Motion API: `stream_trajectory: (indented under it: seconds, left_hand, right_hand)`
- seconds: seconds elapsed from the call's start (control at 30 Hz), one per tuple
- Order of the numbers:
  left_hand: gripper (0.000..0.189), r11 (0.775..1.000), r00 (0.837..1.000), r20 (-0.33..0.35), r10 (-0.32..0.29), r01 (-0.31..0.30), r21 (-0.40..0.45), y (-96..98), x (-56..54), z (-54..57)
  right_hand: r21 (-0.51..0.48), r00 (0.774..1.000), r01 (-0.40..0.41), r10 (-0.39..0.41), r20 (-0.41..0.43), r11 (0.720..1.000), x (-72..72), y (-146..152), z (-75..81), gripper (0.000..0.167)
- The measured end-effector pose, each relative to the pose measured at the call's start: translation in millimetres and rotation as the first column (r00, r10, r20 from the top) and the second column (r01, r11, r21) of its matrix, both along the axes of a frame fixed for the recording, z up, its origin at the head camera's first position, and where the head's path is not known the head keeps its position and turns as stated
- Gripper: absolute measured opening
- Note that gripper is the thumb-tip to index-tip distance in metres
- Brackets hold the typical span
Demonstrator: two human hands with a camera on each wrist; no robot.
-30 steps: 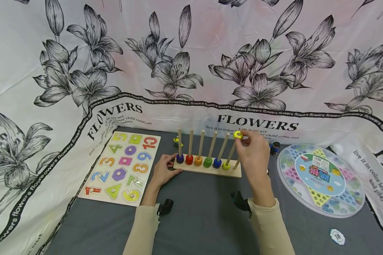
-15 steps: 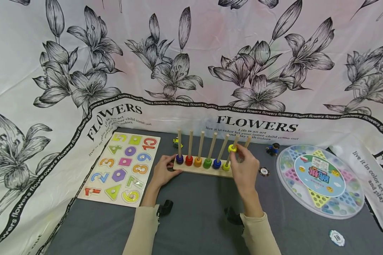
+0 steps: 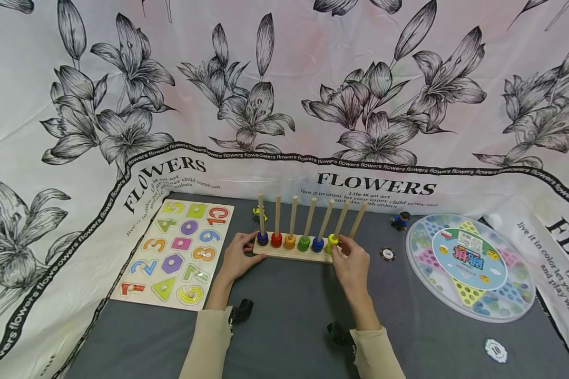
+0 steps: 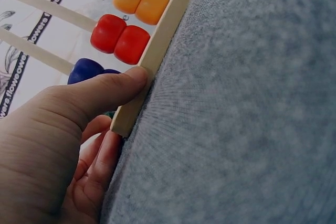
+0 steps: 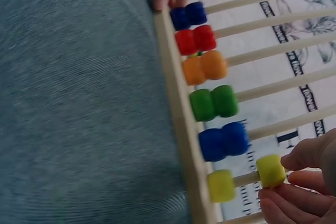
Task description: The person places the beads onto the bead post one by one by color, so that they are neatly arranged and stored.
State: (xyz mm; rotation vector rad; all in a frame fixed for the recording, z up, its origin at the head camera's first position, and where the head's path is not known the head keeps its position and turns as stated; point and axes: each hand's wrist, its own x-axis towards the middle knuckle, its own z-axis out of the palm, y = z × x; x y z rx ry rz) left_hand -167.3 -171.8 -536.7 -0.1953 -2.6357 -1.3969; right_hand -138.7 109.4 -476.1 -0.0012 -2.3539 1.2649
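A wooden peg stand [image 3: 294,254] with a row of upright pegs lies before me. My left hand [image 3: 238,256] grips its left end, thumb on the front edge in the left wrist view. On the second peg from the right, my right hand [image 3: 352,267] pinches a yellow bead [image 5: 271,170]. A short bare stretch of peg separates it from the lower yellow bead [image 5: 221,185]. Pairs of dark blue [image 3: 263,238], red [image 3: 277,240], orange [image 3: 290,241], green [image 3: 304,243] and blue beads [image 3: 317,244] sit on other pegs. The rightmost peg's foot is hidden by my right hand.
A number-and-shape puzzle board [image 3: 173,255] lies on the left. To the right are a round game board [image 3: 469,268], a dark chip [image 3: 387,254], a white chip [image 3: 496,350] and a small figure [image 3: 400,221]. A yellow-green toy [image 3: 260,214] is behind the stand.
My right hand has brought the yellow bead left onto the second peg from the right, then slid it down near the lower yellow bead. My left hand keeps its hold on the stand.
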Motion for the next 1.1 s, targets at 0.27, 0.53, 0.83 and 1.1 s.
stream_trajectory:
  seconds: [0.27,0.53,0.83,1.1]
  left_hand:
    - [0.068,0.999,1.0,-0.008,-0.015,0.016,0.03,-3.0,-3.5,2.7]
    - [0.067,1.0,1.0,-0.004,-0.028,0.028,0.013,-9.2,-3.1,-0.8]
    - [0.064,0.999,1.0,0.012,-0.01,0.009,0.05,-11.7,-2.2,0.0]
    - [0.056,0.994,1.0,-0.005,-0.011,0.012,0.105,-14.0,-7.0,5.2]
  right_hand:
    - [-0.026,0.997,-0.01,0.012,0.082,1.0,-4.3,-1,-9.7,0.03]
    - [-0.038,0.99,-0.031,0.036,0.133,0.999,-2.0,-3,-12.0,0.034]
    - [-0.021,0.994,-0.048,0.05,0.097,0.999,-1.3,-2,-10.6,0.033]
    - [-0.014,0.995,-0.033,0.034,0.098,0.999,-2.7,-1,-5.4,0.028]
